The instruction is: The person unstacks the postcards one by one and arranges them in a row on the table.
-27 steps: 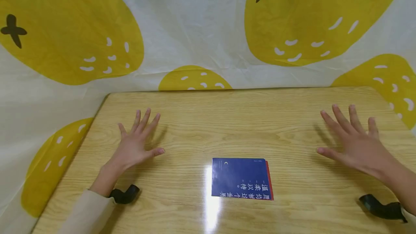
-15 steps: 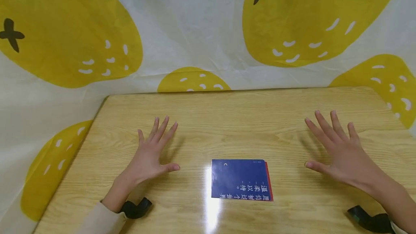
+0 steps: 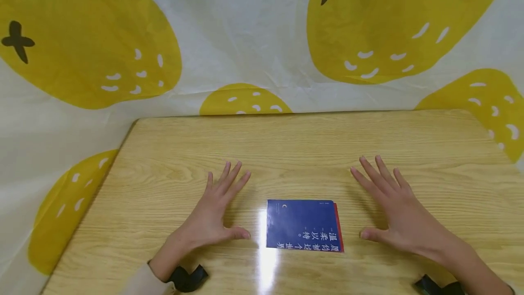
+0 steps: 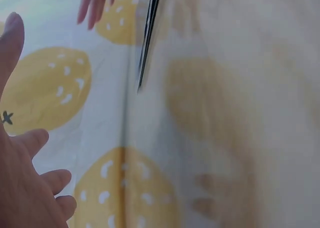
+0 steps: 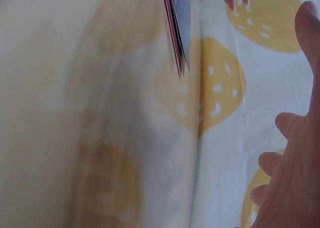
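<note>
A thin dark blue booklet point(image 3: 300, 222) with white Chinese characters lies flat on the wooden table, a red edge showing along its right side. To its left, my left hand point(image 3: 214, 215) hovers over the tabletop, fingers spread and holding nothing. On the other side my right hand point(image 3: 395, 213) is held the same way, its thumb towards the booklet. Seen edge-on from the left wrist, the booklet point(image 4: 148, 40) is a thin dark strip. From the right wrist, the booklet point(image 5: 179, 30) shows slightly parted layers and a red lower cover.
The wooden table point(image 3: 303, 144) has a glossy surface with a bright light reflection near the booklet. Behind it and along the left hangs a white cloth point(image 3: 245, 26) with large yellow fruit prints. Black wrist mounts point(image 3: 189, 279) sit below both hands.
Both hands have moved inwards and slightly nearer the person, from wide apart to close beside the booklet. Fingers stay spread, and the booklet has stayed in place.
</note>
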Available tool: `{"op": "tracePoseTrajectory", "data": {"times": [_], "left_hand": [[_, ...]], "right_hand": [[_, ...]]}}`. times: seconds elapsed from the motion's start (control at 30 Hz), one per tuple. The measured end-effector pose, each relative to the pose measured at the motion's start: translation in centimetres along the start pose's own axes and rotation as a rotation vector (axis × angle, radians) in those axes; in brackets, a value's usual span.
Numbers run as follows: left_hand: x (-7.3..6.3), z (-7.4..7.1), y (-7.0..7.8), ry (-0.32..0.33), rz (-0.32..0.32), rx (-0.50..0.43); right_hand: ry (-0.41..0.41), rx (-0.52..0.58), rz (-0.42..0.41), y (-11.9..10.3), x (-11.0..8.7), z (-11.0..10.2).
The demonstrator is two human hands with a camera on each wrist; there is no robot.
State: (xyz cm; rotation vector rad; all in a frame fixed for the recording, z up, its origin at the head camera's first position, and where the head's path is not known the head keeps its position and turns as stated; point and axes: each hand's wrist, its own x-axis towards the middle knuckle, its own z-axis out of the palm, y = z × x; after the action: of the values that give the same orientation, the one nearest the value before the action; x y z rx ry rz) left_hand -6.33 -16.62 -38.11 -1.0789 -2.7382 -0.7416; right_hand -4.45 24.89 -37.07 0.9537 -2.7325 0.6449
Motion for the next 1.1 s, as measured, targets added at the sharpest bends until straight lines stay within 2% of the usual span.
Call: {"op": "tracePoseTrajectory", "data": {"times": [0.23, 0.43, 0.57, 0.73, 0.9, 1.1], "left_hand": [[0.1, 1.2, 0.7, 0.000, 0.046, -0.071], [0.3, 2.3, 1.1, 0.006, 0.109, -0.127], [0.4, 3.1, 1.3, -0.006, 0.129, -0.157], [0.5, 4.0, 1.4, -0.036, 0.135, -0.167], [0.6, 4.5, 1.5, -0.034, 0.147, -0.156], [0.5, 4.7, 1.5, -0.066, 0.090, -0.116]], "right_hand": [[-0.027, 0.064, -0.020, -1.5, 0.2, 1.3], [-0.008, 0.101, -0.063, -2.2, 0.3, 2.4], [0.010, 0.147, -0.096, -2.7, 0.5, 3.1], [0.004, 0.168, -0.105, -3.1, 0.6, 3.9], [-0.012, 0.175, -0.081, -3.4, 0.6, 4.6], [-0.014, 0.185, -0.031, -3.7, 0.3, 5.1]]}}
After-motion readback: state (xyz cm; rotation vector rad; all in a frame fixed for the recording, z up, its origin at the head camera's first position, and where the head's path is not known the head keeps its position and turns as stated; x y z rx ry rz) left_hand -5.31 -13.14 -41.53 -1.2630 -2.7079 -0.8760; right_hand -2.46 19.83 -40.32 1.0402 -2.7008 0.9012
